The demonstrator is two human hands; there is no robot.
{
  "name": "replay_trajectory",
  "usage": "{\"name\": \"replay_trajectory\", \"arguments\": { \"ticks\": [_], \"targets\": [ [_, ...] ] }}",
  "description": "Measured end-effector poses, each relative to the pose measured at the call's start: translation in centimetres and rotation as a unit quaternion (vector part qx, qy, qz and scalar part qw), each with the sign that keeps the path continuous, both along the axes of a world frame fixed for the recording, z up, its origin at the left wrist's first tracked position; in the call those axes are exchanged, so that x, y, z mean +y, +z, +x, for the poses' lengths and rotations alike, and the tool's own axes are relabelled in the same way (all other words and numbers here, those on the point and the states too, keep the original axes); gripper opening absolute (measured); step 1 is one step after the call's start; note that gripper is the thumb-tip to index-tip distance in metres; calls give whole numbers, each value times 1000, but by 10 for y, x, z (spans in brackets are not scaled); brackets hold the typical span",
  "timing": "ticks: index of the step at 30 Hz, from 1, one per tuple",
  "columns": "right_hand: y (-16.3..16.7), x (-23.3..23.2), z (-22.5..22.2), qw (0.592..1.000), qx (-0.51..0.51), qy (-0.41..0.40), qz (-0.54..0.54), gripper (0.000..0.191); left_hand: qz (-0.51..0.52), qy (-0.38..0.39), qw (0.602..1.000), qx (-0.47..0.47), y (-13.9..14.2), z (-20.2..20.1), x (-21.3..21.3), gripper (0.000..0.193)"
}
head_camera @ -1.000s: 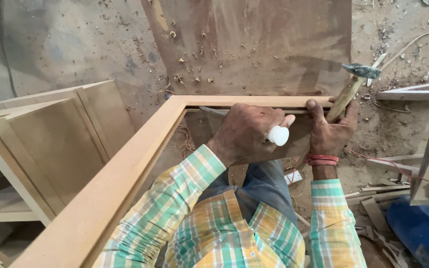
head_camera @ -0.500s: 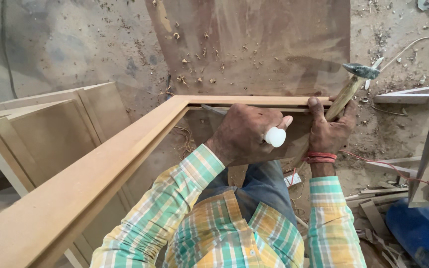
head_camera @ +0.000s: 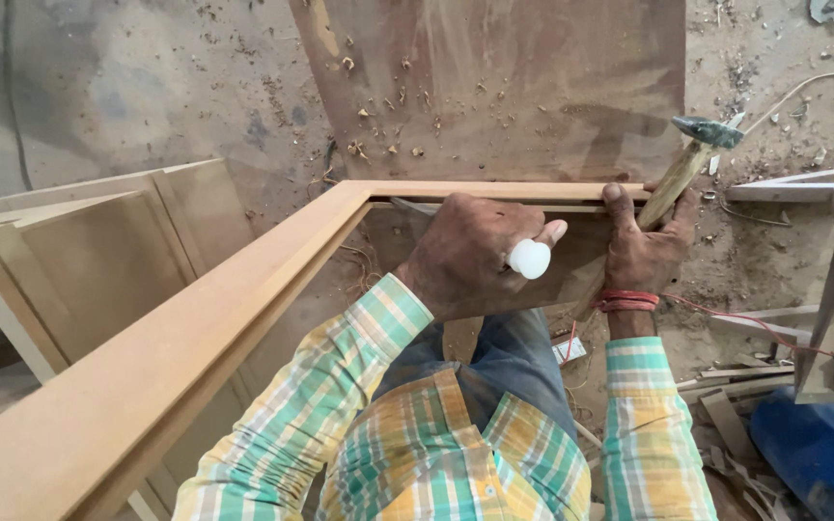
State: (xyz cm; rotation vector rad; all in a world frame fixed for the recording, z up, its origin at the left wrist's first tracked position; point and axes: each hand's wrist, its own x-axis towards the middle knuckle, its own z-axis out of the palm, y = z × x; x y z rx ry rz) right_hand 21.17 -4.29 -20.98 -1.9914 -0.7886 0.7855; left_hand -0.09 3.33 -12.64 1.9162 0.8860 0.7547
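Nearest the camera, the person's checked sleeves are reaching forward over the knees toward a wooden frame (head_camera: 243, 289) that is running from the lower left up to a mitred corner ahead. The left hand (head_camera: 470, 253) is curling shut around a tool with a white rounded handle end (head_camera: 530, 259), pressing against the inner side of the frame's far rail. Just to its right, the right hand (head_camera: 644, 253) is gripping a hammer (head_camera: 689, 159) by its wooden handle, thumb resting on the rail, the metal head pointing up and away. Beyond the frame, a brown board (head_camera: 494, 87) is lying on the dusty floor (head_camera: 127, 87).
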Motion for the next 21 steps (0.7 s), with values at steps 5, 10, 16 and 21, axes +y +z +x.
{"name": "replay_trajectory", "arguments": {
  "ticks": [5, 10, 16, 21],
  "targets": [
    [2, 1, -1, 1000, 1, 7, 8, 47, 7, 11, 1000, 0, -4, 2, 0, 36],
    [5, 3, -2, 998, 46, -1, 41, 49, 24, 33, 999, 4, -7, 1, -1, 38],
    [4, 0, -2, 999, -31, 23, -2, 55, 7, 55, 998, -24, -7, -4, 0, 36],
    [5, 3, 2, 986, -151, 75, 12, 58, 20, 59, 997, -38, -16, -1, -1, 35]
  ]
}}
